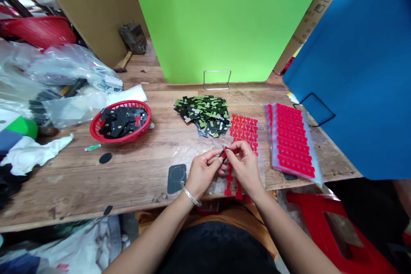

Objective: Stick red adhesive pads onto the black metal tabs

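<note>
Counter [135, 180]: worn wooden planks, scratched and stained, running the full width of the view.
Green panel [224, 21]: smooth, flat, bright sheet standing upright at the back of the counter.
Blue panel [359, 72]: smooth matte sheet leaning at the right, over the counter's edge.
Plastic bags [54, 72]: clear, crinkled film heaped at the left.
Stack of red sheets [293, 141]: glossy clear film carrying rows of small red shapes, lying right of the hands.
Red basket [120, 122]: round, mesh-walled plastic, holding flat black pieces.
Pile of pieces [204, 115]: small flat black and green parts, angular, heaped loosely in front of the green panel.
Loose red sheet [244, 130]: rows of T-shaped red stickers, partly under the hands.
Left hand [204, 171]: fingers pinched on the small piece; a silver bangle circles the wrist.
Right hand [245, 165]: fingertips pinched on the same piece from the other side.
Small piece [224, 153]: thin, flat, red and black, held between both hands just above the counter's near edge.
</note>
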`<state>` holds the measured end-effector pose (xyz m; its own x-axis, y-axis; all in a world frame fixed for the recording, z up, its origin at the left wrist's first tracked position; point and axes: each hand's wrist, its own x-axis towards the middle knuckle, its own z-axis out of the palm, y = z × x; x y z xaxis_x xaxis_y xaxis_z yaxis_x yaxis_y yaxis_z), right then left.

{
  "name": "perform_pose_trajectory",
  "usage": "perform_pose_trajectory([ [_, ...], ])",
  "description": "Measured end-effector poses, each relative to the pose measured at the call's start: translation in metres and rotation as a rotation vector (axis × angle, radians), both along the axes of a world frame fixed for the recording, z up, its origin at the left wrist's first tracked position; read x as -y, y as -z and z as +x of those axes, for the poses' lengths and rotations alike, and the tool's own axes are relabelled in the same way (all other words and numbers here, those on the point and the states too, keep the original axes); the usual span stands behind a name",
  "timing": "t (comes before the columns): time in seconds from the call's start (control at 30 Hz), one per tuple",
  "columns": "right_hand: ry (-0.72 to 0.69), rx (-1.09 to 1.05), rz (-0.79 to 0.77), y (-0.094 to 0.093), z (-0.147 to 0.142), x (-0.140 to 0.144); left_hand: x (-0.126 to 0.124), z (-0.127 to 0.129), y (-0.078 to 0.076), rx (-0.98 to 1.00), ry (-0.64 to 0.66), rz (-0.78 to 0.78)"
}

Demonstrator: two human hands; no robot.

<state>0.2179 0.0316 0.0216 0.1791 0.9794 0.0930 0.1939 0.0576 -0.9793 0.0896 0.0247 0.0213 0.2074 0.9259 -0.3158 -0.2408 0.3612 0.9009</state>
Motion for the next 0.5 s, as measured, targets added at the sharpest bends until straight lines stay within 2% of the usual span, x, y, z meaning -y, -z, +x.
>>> perform_pose_trajectory([
  [0.1, -0.01, -0.138, -0.047, 0.0, 0.006, 0.0, 0.001, -0.002, -0.001, 0.005, 0.02, -0.005],
  [0.23, -0.219, -0.132, -0.18, -0.001, 0.014, 0.003, 0.005, -0.003, -0.002, 0.045, 0.106, -0.005],
  [0.3, -0.229, -0.099, -0.175, -0.002, 0.015, 0.007, 0.007, -0.003, -0.001, 0.049, 0.116, -0.015],
  [0.43, -0.226, -0.096, -0.124, -0.001, 0.011, 0.015, 0.01, 0.0, 0.004, 0.012, 0.032, -0.008],
  [0.5, -0.215, -0.109, -0.123, 0.003, 0.008, 0.016, 0.011, 0.001, 0.007, 0.01, 0.037, 0.004],
])
